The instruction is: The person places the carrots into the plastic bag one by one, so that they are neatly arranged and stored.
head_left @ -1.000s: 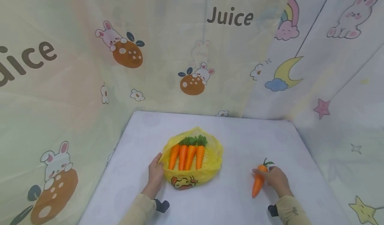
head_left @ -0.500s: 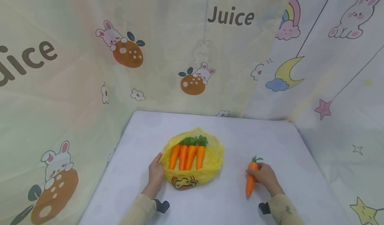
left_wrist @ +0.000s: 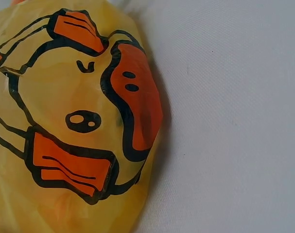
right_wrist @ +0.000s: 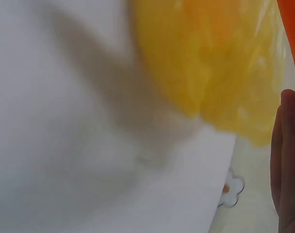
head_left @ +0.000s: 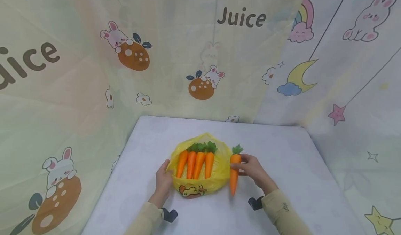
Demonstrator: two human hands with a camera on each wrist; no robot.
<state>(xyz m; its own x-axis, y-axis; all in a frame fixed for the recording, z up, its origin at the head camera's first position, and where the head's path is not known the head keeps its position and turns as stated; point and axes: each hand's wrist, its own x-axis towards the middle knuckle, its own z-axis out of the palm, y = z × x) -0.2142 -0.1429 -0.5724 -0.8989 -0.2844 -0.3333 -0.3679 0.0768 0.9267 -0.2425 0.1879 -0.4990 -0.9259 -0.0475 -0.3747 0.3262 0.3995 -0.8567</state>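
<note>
A yellow plastic bag point(head_left: 219, 172) with a cartoon duck print lies with its mouth spread wide. Inside it several orange carrots point(head_left: 199, 165) with green tops sit side by side. At the bag's left rim my left hand point(head_left: 163, 182) holds the edge. The left wrist view shows the printed bag front point(left_wrist: 89, 97), but that hand is out of its sight. My right hand point(head_left: 253, 169) pinches another carrot point(head_left: 234, 172) near its upper part, leafy end up, just right of the bag. In the right wrist view the same carrot point(right_wrist: 294, 34) shows only in part, beside my fingers point(right_wrist: 289, 145).
Everything stands on a white-covered table point(head_left: 200, 221). Its far edge meets a printed cloth backdrop point(head_left: 175, 54) that hangs behind and along both sides. A dark wrist device point(head_left: 256, 203) sits by the right sleeve, with a similar one point(head_left: 170, 215) at the left.
My right hand has carried its carrot leftward across the table, up to the bag's right side, and turned it more upright. The left hand and the bag have hardly moved.
</note>
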